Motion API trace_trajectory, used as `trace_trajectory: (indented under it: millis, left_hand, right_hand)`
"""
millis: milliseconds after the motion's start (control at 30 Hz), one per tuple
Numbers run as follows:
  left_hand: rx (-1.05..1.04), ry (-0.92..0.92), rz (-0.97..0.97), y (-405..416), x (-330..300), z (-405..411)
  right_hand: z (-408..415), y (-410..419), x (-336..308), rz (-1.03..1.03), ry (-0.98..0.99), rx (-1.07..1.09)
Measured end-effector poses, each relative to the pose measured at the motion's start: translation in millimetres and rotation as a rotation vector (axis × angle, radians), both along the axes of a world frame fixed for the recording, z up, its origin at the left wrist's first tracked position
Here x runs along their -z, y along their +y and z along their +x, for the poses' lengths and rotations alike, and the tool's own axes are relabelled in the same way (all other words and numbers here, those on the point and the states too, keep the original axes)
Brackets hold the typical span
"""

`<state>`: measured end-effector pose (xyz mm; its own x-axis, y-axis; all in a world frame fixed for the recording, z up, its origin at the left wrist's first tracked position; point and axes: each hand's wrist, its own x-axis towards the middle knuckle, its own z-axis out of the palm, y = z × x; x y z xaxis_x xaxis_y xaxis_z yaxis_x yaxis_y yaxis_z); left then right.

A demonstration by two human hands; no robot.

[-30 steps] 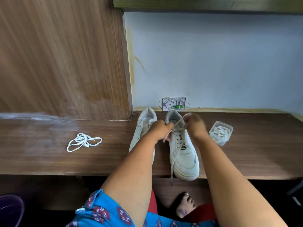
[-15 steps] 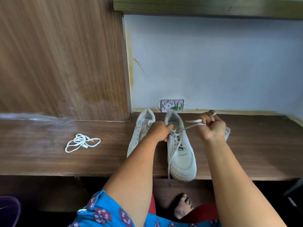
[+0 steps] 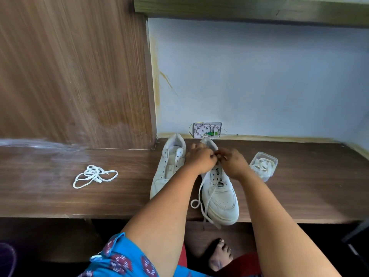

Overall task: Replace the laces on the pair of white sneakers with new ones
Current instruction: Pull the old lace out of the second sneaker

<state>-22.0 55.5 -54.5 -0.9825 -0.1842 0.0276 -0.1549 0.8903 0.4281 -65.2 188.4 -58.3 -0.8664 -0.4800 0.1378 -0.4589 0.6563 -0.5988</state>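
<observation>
No readable brand, label or text on anything here; the wall box (image 3: pixel 207 130) behind the shoes has printed or moulded detail, too small to make out.

Counts: two white sneakers, two hands, one loose lace bundle, one clear tub, one wall box.

Left sneaker (image 3: pixel 169 166): on the wooden desk (image 3: pixel 299 186), toe toward the front edge, eyelets empty, no lace in it. Partly covered by the person's left forearm.

Right sneaker (image 3: pixel 219 198): just beside the left one, toe at the desk edge. A lace (image 3: pixel 203 196) is threaded near its top eyelets; the free ends trail down its left side, one curling into a small loop on the desk, one hanging past the edge.

Left hand (image 3: pixel 200 160) and right hand (image 3: pixel 232 162): meeting over the right sneaker's upper eyelets, fingers curled, both pinching the lace where they touch.

Loose lace bundle (image 3: pixel 93 175): well apart on the left of the desk, tangled.

Clear plastic tub (image 3: pixel 263 165): just right of the right hand, white laces coiled inside, number can't be counted.

Bare foot (image 3: pixel 219 256) visible below the desk.
</observation>
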Motion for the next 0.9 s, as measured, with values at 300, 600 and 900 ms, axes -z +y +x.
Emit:
trace_trajectory:
  millis: [300,600,900]
  left_hand:
    - [-0.390,0.091,1.547,-4,1,5]
    - [-0.109,0.129,0.207,-6,7,-3]
    - [-0.319,0.338,0.136,-7,-8,7]
  right_hand:
    - [10,2,-4,-0.317,-0.171,0.150]
    - [15,2,1,-0.284,-0.129,0.095]
    - [19,-3,3,-0.354,-0.179,0.091]
